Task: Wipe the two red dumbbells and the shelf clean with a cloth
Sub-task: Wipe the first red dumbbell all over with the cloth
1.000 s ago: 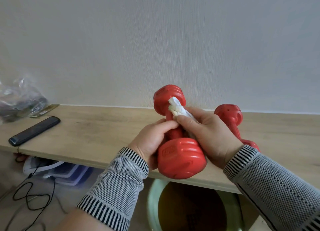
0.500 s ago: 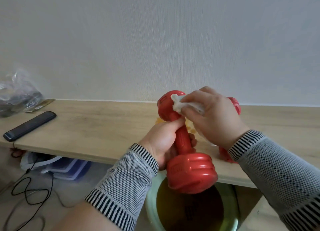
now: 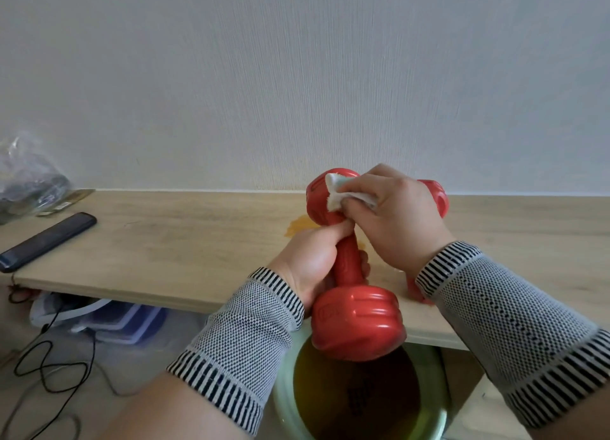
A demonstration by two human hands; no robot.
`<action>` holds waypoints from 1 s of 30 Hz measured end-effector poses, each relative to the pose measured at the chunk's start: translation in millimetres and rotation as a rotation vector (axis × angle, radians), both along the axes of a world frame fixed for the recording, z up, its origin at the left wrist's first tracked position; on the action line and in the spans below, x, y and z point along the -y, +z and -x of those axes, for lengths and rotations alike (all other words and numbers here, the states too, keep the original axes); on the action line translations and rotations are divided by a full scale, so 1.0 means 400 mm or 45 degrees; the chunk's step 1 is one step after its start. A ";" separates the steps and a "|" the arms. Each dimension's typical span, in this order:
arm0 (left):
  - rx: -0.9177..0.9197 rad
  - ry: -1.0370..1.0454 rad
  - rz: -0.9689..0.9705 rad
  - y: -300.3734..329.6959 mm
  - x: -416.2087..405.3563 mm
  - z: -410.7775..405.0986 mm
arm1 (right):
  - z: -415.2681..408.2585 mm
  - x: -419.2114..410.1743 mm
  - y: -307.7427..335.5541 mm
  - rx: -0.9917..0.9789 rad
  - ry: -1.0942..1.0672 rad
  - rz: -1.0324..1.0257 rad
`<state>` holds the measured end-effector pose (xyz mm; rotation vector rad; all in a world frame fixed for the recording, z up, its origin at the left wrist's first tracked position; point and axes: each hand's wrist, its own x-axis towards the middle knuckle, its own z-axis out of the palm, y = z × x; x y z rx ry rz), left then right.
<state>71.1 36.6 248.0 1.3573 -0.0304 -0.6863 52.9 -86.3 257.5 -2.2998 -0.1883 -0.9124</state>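
The left hand point(image 3: 310, 258) was clenched around the handle of a red dumbbell point(image 3: 353, 294), holding it tilted above the front edge of the shelf point(image 3: 185, 241). The right hand point(image 3: 392, 222) gripped a white cloth point(image 3: 340, 194), pressing it against the dumbbell's upper head. The second dumbbell point(image 3: 437, 197) lay behind on the shelf, mostly hidden.

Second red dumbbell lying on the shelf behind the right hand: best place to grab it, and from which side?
Grip the narrow handle between the heads of the second red plastic dumbbell, coming from above. It lies on the light wooden shelf, mostly hidden by the right hand; its bulbous heads look too wide to wrap.
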 end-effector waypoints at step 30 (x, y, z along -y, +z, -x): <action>0.313 -0.077 -0.249 -0.013 0.023 0.017 | 0.008 -0.013 0.002 -0.070 -0.133 0.064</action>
